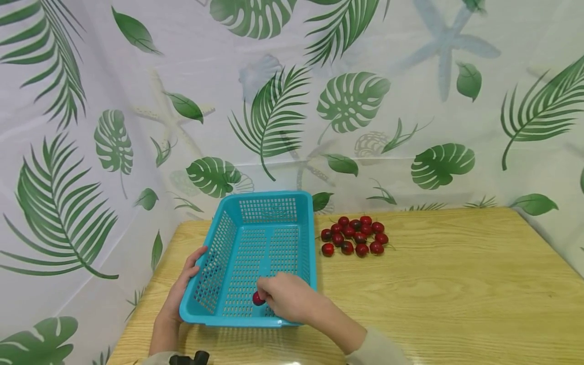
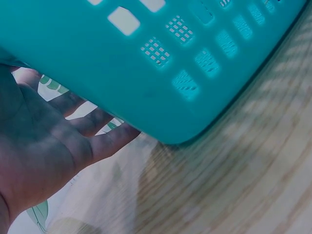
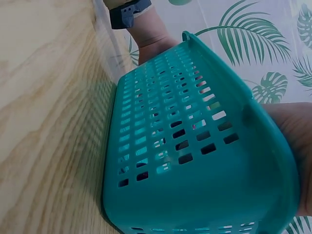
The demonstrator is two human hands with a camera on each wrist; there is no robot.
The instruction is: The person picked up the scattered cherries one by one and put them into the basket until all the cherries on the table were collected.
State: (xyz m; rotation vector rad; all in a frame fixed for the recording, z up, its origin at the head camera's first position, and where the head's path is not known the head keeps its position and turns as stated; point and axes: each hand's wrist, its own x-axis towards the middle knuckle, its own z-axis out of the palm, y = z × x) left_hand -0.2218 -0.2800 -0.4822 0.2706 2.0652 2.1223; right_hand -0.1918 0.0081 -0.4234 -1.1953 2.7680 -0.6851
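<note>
A blue plastic basket (image 1: 264, 323) with a lattice of holes stands on the table at left of centre in the head view. My left hand (image 1: 181, 288) rests against its left outer side, fingers fairly straight along the rim; the left wrist view shows the open palm (image 2: 44, 141) beside the basket wall (image 2: 117, 68). Reaching over the near rim, my right hand (image 1: 289, 296) pinches a dark red cherry (image 1: 258, 298) low inside the basket. In the right wrist view the basket wall (image 3: 195, 185) hides most of that hand and the cherry.
A cluster of cherries (image 1: 360, 237), some with stems, lies on the wooden table (image 1: 456, 284) just right of the basket. A leaf-patterned cloth (image 1: 347, 167) hangs behind the table and along its left side.
</note>
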